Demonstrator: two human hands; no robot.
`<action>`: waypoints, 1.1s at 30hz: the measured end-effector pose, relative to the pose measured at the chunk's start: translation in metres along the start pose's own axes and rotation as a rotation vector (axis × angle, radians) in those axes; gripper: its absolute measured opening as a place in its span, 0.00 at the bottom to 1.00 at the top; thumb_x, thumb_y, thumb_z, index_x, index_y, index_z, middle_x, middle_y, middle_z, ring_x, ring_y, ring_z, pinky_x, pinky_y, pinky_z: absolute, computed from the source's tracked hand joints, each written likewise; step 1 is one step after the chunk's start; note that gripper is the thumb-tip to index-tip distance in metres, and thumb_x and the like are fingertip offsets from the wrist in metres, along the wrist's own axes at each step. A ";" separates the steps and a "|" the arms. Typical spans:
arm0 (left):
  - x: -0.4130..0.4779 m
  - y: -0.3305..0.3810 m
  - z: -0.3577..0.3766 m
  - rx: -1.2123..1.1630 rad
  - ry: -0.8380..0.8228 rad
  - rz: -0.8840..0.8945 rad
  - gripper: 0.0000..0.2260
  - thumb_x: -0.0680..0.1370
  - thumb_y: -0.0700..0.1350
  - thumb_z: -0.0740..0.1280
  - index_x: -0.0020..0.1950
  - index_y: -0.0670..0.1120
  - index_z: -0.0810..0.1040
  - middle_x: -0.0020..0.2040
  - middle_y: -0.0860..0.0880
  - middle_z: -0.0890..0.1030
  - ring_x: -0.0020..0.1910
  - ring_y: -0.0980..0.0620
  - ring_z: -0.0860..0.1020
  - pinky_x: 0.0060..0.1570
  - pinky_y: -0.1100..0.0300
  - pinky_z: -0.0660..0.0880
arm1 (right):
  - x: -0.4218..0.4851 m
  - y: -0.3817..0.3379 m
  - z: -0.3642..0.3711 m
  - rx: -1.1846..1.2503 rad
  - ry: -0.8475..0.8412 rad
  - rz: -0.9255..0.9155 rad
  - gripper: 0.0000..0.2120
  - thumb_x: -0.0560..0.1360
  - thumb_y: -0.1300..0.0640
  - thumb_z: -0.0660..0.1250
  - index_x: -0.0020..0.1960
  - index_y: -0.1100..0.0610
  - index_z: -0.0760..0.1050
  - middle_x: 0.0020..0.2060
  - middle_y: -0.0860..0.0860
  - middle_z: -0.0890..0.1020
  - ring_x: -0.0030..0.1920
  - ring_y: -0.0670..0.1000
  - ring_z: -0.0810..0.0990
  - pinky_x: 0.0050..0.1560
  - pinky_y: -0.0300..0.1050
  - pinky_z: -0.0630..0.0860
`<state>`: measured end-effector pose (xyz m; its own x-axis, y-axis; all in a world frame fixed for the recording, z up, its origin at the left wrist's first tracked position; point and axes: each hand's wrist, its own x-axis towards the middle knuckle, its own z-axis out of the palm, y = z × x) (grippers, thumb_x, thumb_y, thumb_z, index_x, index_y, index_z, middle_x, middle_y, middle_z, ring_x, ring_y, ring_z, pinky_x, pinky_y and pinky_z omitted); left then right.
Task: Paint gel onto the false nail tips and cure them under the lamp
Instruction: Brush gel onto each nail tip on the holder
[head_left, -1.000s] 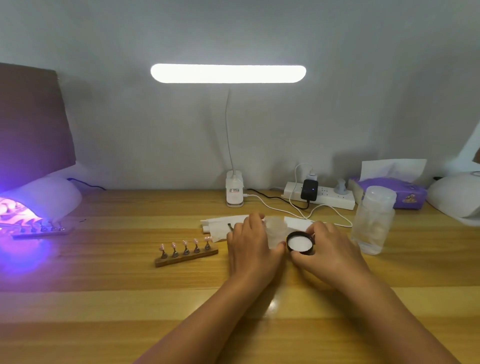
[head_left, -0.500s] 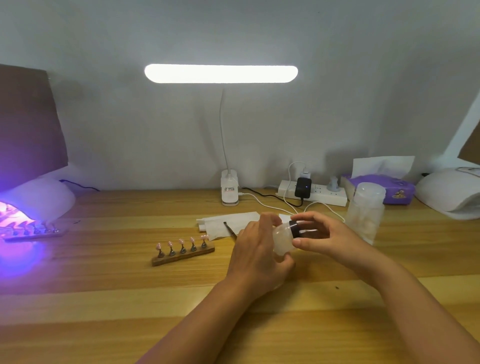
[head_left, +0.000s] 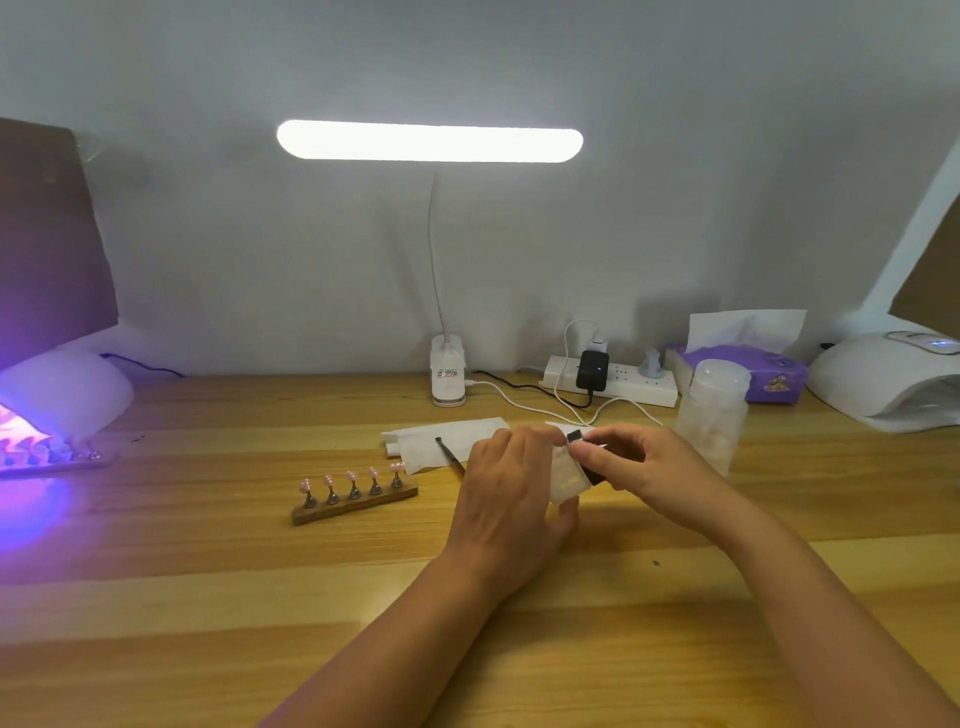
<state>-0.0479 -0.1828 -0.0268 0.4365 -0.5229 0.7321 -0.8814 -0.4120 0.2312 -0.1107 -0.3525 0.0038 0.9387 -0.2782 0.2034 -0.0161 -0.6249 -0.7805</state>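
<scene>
The left hand (head_left: 511, 488) curls round a tilted frosted jar (head_left: 567, 480), contents unclear. The right hand (head_left: 657, 467) pinches its black lid (head_left: 575, 436).

Left grip (head_left: 511, 488): a bare hand is showing its broad back to the head camera, with the knuckles reading as low rounded ridges.
Right grip (head_left: 654, 473): a second bare hand is showing its back too, with soft creases running across the knuckles.
Fingers (head_left: 618, 441): they are appearing slim and unadorned; the nails are coming through too blurred to describe.
Left forearm (head_left: 415, 634): it is showing uncovered from the wrist to the picture's lower edge, widening steadily along the way.
Right forearm (head_left: 810, 597): it is showing uncovered likewise, thickening toward the lower right corner, with its inner side lying in shadow.
</scene>
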 end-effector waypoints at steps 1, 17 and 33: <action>0.000 0.000 0.000 0.012 0.005 0.007 0.24 0.68 0.48 0.77 0.60 0.44 0.75 0.53 0.46 0.80 0.50 0.47 0.77 0.49 0.56 0.71 | 0.000 0.000 0.004 -0.079 0.043 -0.014 0.29 0.63 0.26 0.59 0.51 0.45 0.80 0.43 0.42 0.84 0.46 0.45 0.81 0.50 0.47 0.81; -0.002 -0.002 0.004 -0.080 -0.016 -0.032 0.25 0.72 0.55 0.74 0.64 0.51 0.70 0.54 0.52 0.79 0.51 0.53 0.75 0.54 0.63 0.63 | 0.001 0.000 0.017 -0.264 0.113 0.011 0.29 0.70 0.26 0.49 0.48 0.47 0.76 0.41 0.45 0.81 0.44 0.47 0.79 0.46 0.51 0.79; -0.001 -0.006 0.010 -0.103 -0.050 -0.086 0.32 0.72 0.57 0.74 0.70 0.50 0.64 0.60 0.50 0.79 0.56 0.51 0.77 0.56 0.62 0.67 | 0.002 -0.001 0.028 -0.456 0.176 -0.006 0.34 0.64 0.22 0.40 0.48 0.45 0.70 0.41 0.43 0.79 0.43 0.46 0.79 0.42 0.49 0.80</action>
<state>-0.0414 -0.1872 -0.0352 0.5176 -0.5262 0.6747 -0.8529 -0.3795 0.3585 -0.0994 -0.3317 -0.0116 0.8675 -0.3683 0.3344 -0.1970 -0.8715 -0.4490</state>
